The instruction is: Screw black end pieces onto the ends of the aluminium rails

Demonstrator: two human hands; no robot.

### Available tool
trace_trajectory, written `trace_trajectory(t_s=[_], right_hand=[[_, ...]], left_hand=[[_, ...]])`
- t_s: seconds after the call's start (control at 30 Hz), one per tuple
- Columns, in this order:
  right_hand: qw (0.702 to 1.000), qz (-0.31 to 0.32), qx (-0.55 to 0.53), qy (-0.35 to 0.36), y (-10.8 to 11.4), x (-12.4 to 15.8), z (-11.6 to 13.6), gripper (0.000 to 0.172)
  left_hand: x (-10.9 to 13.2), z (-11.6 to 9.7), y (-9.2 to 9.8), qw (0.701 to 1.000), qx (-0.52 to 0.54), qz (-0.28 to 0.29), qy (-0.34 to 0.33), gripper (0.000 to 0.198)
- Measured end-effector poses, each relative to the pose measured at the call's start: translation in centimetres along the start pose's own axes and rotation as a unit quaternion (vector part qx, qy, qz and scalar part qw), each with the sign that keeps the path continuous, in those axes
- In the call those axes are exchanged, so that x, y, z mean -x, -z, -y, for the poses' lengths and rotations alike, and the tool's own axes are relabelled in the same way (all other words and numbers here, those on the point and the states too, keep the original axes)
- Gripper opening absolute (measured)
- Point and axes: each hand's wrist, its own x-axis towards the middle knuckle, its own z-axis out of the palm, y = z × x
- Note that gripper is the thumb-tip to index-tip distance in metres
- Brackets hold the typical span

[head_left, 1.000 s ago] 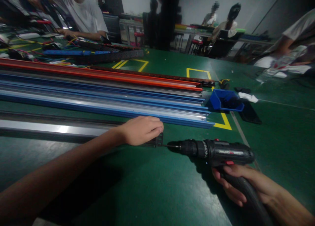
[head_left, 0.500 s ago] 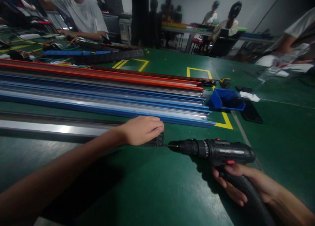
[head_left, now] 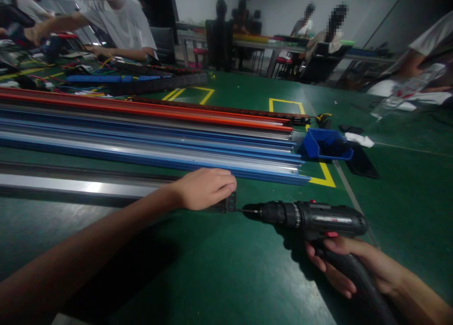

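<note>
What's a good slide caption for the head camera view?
Left hand on the end of a rail, right hand gripping a black drill, its bit at the black end piece.

Lettering (head_left: 326,218) on the drill (head_left: 309,216) is blurred beyond reading.

A white-shirted person (head_left: 125,25) is near a black chair (head_left: 163,45), red stools (head_left: 200,51) farther back.
</note>
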Motion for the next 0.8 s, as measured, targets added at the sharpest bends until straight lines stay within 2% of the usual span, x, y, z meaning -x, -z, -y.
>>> trace_trajectory(t_s=[0.8], right_hand=[[1.0,-0.001,-0.003,0.007,0.1,-0.01,-0.25,0.033]], left_hand=[[-0.06,0.17,-0.14,1.0,0.003,0.003,0.001,0.037]])
